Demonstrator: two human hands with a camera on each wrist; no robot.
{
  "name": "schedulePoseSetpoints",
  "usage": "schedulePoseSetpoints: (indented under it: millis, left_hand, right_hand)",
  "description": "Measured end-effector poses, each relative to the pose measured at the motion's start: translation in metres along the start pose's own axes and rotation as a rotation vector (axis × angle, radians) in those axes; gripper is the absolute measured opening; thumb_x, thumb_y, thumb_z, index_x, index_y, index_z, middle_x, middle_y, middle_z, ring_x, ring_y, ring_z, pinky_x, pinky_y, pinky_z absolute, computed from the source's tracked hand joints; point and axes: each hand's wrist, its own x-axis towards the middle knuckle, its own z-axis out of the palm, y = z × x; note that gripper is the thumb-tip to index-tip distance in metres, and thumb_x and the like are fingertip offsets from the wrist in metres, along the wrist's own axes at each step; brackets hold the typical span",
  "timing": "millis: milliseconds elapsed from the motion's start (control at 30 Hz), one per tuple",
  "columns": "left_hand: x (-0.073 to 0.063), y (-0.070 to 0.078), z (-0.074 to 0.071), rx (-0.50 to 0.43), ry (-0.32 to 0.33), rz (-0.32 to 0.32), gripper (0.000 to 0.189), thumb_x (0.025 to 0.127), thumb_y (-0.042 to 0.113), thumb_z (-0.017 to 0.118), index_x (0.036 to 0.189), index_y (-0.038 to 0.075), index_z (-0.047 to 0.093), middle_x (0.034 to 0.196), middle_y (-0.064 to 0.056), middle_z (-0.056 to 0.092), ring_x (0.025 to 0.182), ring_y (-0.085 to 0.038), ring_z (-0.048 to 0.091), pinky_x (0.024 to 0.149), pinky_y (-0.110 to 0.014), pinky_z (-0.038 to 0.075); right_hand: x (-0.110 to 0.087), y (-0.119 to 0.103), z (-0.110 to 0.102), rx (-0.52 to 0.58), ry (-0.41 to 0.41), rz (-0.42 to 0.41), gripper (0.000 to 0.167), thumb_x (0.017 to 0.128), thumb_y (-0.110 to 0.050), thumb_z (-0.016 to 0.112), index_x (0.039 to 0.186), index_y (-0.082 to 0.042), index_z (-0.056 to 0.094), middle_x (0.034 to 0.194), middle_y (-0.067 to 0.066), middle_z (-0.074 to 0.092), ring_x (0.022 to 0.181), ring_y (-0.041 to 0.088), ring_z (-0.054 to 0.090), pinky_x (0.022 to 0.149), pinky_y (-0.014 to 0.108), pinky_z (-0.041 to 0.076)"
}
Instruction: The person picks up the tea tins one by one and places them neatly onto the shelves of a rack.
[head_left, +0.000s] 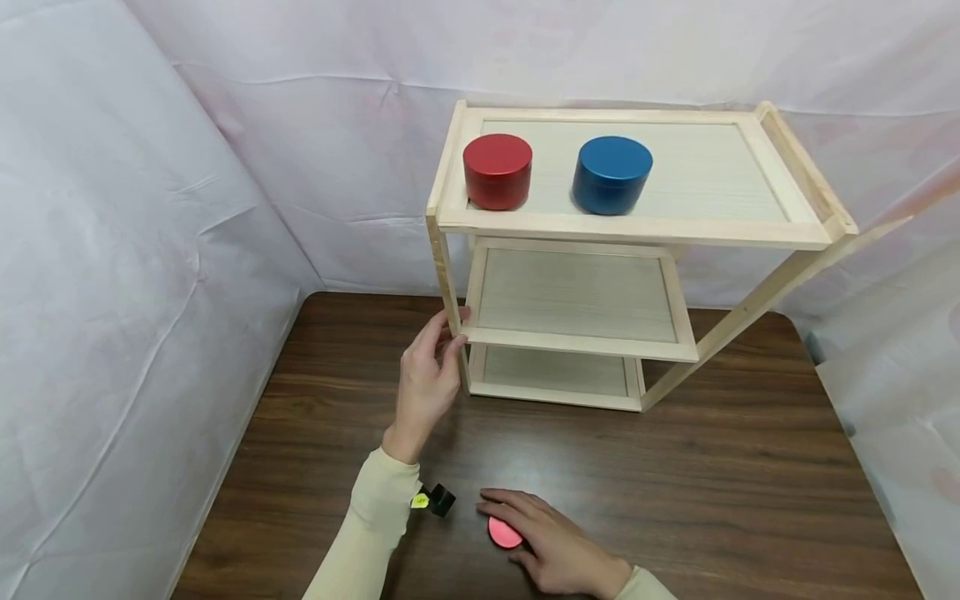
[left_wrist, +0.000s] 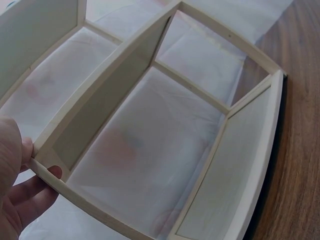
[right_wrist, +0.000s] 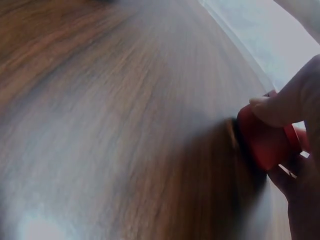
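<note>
A pale wooden three-tier shelf (head_left: 690, 171) stands on the dark table. At its left front upright, level with the middle tier, my left hand (head_left: 426, 379) holds the frame between thumb and fingers; the left wrist view shows the fingertips (left_wrist: 37, 197) wrapped around the slat. On the tabletop in front of the shelf, my right hand (head_left: 555, 542) grips a small round piece with a pink top (head_left: 504, 532). It looks like a short red cylinder (right_wrist: 265, 137) in the right wrist view, with its underside at or just above the wood; contact is unclear.
A round red tin (head_left: 498, 173) and a round blue tin (head_left: 612, 177) sit on the top tier, red at the left. White cloth (head_left: 337, 150) hangs behind and beside the dark wood table (head_left: 720, 500). A small black device (head_left: 441, 500) is at the left wrist.
</note>
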Motion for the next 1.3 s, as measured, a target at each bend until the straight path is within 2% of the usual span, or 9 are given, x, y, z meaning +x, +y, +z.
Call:
schedulePoseSetpoints:
  millis: [133, 300, 600, 800, 1033, 1300]
  left_hand:
    - [0.0003, 0.0005, -0.0003, 0.003, -0.001, 0.003, 0.040, 0.102, 0.001, 0.066, 0.141, 0.010, 0.064, 0.125, -0.012, 0.073, 0.101, -0.022, 0.073, 0.085, -0.041, 0.064]
    - [0.0007, 0.0009, -0.0003, 0.002, 0.000, -0.002, 0.040, 0.103, 0.002, 0.066, 0.142, 0.012, 0.064, 0.125, -0.011, 0.073, 0.101, -0.021, 0.073, 0.084, -0.040, 0.064]
    - [0.0011, 0.0027, -0.0001, 0.013, 0.002, -0.002, 0.040, 0.102, 0.002, 0.067, 0.141, 0.008, 0.064, 0.126, -0.012, 0.073, 0.098, -0.021, 0.072, 0.082, -0.040, 0.063]
    - [0.0005, 0.0030, -0.0005, 0.018, 0.003, -0.007, 0.039, 0.102, 0.001, 0.067, 0.141, 0.007, 0.064, 0.124, -0.012, 0.073, 0.098, -0.021, 0.072, 0.082, -0.040, 0.063]
    - [0.0006, 0.0016, -0.0001, 0.014, 0.004, -0.004, 0.038, 0.102, 0.001, 0.065, 0.140, 0.005, 0.064, 0.124, -0.012, 0.073, 0.101, -0.022, 0.072, 0.085, -0.042, 0.063]
    - [0.0003, 0.0025, 0.0001, -0.001, 0.000, -0.013, 0.040, 0.102, 0.000, 0.066, 0.141, 0.007, 0.064, 0.126, -0.010, 0.072, 0.100, -0.022, 0.072, 0.083, -0.041, 0.063]
  right_hand:
    - [-0.0023, 0.0023, -0.0016, 0.009, 0.015, 0.008, 0.075, 0.092, -0.008, 0.076, 0.159, -0.019, 0.045, 0.163, 0.001, 0.047, 0.148, 0.019, 0.049, 0.111, 0.049, 0.052]
    - [-0.0011, 0.0037, -0.0037, 0.028, 0.008, 0.007, 0.070, 0.096, -0.010, 0.074, 0.159, -0.017, 0.045, 0.161, 0.000, 0.049, 0.147, 0.017, 0.050, 0.112, 0.046, 0.052]
    - [0.0010, 0.0046, -0.0061, 0.024, 0.056, -0.053, 0.065, 0.091, -0.005, 0.077, 0.151, -0.013, 0.054, 0.150, -0.002, 0.058, 0.139, 0.014, 0.056, 0.111, 0.039, 0.053]
    - [0.0013, 0.0049, -0.0055, 0.034, 0.060, -0.047, 0.061, 0.091, -0.007, 0.078, 0.147, -0.016, 0.057, 0.147, -0.007, 0.058, 0.137, 0.010, 0.056, 0.110, 0.036, 0.054]
    - [0.0005, 0.0068, -0.0063, 0.042, 0.057, -0.035, 0.061, 0.090, -0.007, 0.078, 0.146, -0.017, 0.056, 0.146, -0.007, 0.058, 0.136, 0.010, 0.057, 0.107, 0.037, 0.056]
    - [-0.0008, 0.0063, -0.0103, 0.053, 0.042, 0.000, 0.058, 0.092, -0.010, 0.078, 0.145, -0.018, 0.058, 0.146, -0.008, 0.058, 0.135, 0.011, 0.058, 0.106, 0.038, 0.057]
